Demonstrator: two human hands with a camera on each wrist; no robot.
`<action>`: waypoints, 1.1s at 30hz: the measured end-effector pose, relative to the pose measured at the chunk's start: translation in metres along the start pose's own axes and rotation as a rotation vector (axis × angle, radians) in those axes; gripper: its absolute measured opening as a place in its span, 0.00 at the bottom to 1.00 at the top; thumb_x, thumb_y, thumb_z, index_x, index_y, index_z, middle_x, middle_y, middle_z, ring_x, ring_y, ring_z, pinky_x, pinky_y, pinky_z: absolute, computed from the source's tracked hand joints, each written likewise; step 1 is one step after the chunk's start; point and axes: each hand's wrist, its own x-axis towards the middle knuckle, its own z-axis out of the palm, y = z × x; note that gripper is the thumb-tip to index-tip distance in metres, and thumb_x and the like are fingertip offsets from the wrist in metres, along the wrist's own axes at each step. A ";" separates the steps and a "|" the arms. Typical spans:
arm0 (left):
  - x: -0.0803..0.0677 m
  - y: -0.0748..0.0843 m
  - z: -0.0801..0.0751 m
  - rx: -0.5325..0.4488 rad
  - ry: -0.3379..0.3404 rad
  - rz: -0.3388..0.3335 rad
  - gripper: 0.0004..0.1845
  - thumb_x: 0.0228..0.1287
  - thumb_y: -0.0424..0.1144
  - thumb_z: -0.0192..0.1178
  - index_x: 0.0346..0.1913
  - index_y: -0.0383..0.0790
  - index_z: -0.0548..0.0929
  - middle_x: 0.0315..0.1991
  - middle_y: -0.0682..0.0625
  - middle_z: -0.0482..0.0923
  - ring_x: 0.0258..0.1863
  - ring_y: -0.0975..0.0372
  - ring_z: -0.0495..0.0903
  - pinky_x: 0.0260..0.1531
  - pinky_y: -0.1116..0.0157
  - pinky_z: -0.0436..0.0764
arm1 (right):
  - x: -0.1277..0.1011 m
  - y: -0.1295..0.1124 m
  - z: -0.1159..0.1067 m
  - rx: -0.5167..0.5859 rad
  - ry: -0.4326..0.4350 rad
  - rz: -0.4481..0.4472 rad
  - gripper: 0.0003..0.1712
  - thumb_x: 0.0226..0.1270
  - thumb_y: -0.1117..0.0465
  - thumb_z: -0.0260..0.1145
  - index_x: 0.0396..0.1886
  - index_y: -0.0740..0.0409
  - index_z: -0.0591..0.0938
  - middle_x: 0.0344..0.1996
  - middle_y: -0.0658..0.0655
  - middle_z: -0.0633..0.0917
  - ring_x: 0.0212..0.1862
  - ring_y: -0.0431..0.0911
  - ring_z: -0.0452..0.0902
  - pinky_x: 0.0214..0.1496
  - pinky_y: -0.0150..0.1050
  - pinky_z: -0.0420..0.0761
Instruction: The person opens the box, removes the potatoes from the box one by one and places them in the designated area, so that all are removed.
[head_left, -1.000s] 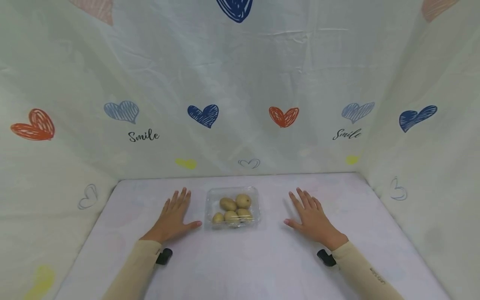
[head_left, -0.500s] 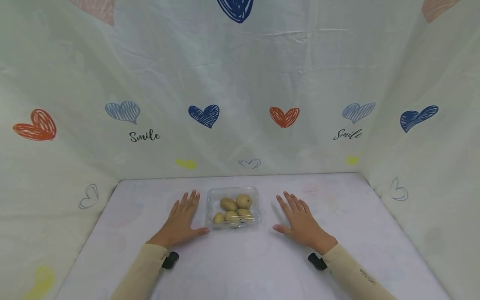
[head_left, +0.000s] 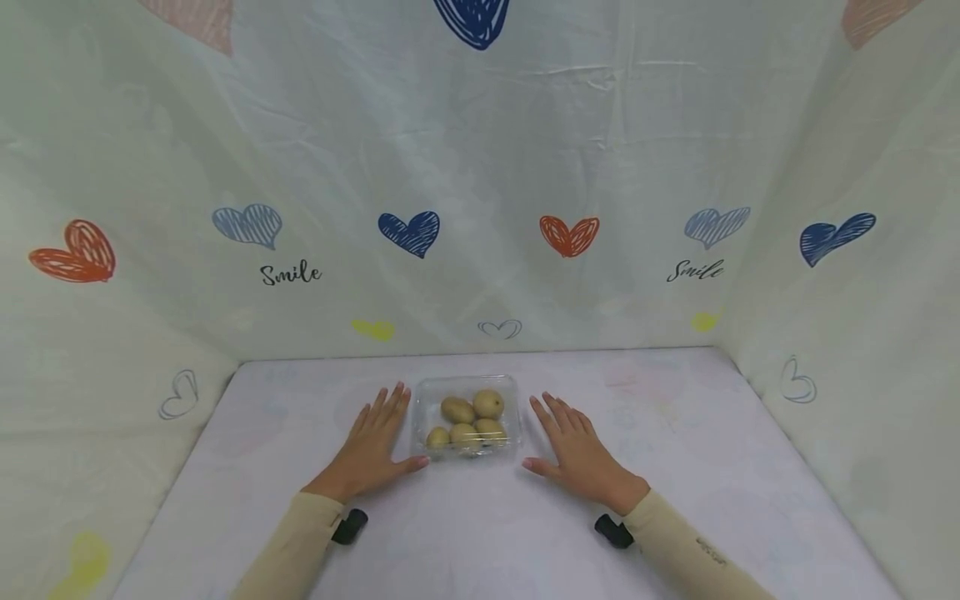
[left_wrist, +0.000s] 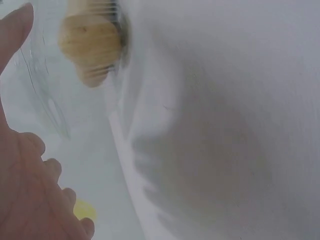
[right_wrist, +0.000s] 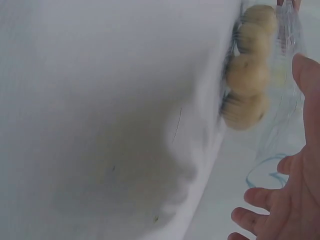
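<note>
A clear plastic container (head_left: 426,398) stands near the back middle of the table, and several potatoes (head_left: 488,403) lie inside it. On its left side my left hand (head_left: 369,454) is spread, fingers straight and pointing away, thumb tip close to the container's near left corner. My right hand (head_left: 576,457) is spread on the other side, its thumb toward the near right corner with a small gap. Both palms hold nothing. The left wrist view has potatoes (left_wrist: 91,41) seen through the clear wall beyond the thumb; in the right wrist view potatoes (right_wrist: 247,75) show beside the thumb.
The table (head_left: 480,533) has a pale cloth cover. A white curtain (head_left: 480,150) printed with hearts and "Smile" rises behind it and along both sides. A small black wrist camera (head_left: 350,527) sits under the left sleeve, with another black camera (head_left: 613,531) at the right.
Both hands have moved inward toward the container, the left one rightward and the right one leftward, each also a little nearer the body. The container and potatoes have stayed in place.
</note>
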 end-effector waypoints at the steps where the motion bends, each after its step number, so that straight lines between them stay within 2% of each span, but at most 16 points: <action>1: 0.000 0.001 0.000 -0.001 0.003 0.002 0.60 0.65 0.61 0.69 0.83 0.27 0.49 0.85 0.34 0.43 0.83 0.36 0.43 0.80 0.36 0.44 | 0.001 -0.002 0.001 0.009 0.001 0.000 0.55 0.75 0.39 0.68 0.85 0.64 0.53 0.81 0.73 0.57 0.79 0.71 0.55 0.77 0.70 0.59; 9: 0.002 0.003 0.006 0.008 0.033 0.028 0.57 0.68 0.60 0.67 0.83 0.27 0.52 0.85 0.33 0.45 0.83 0.35 0.45 0.79 0.35 0.47 | 0.010 -0.019 0.005 0.098 0.034 0.008 0.54 0.75 0.47 0.70 0.84 0.68 0.52 0.79 0.76 0.58 0.78 0.71 0.57 0.75 0.71 0.61; 24: 0.003 0.018 0.010 0.027 0.085 0.066 0.51 0.68 0.54 0.68 0.81 0.27 0.58 0.83 0.32 0.51 0.81 0.34 0.51 0.77 0.33 0.55 | 0.021 -0.034 0.012 0.144 0.047 0.044 0.51 0.76 0.49 0.69 0.85 0.66 0.54 0.79 0.75 0.59 0.77 0.71 0.59 0.74 0.71 0.64; 33: 0.005 0.026 0.013 0.026 0.105 0.077 0.47 0.70 0.52 0.67 0.81 0.28 0.61 0.83 0.32 0.53 0.81 0.34 0.52 0.77 0.34 0.55 | 0.025 -0.039 0.013 0.175 0.041 0.059 0.50 0.77 0.50 0.69 0.85 0.65 0.53 0.80 0.75 0.57 0.77 0.71 0.60 0.74 0.70 0.63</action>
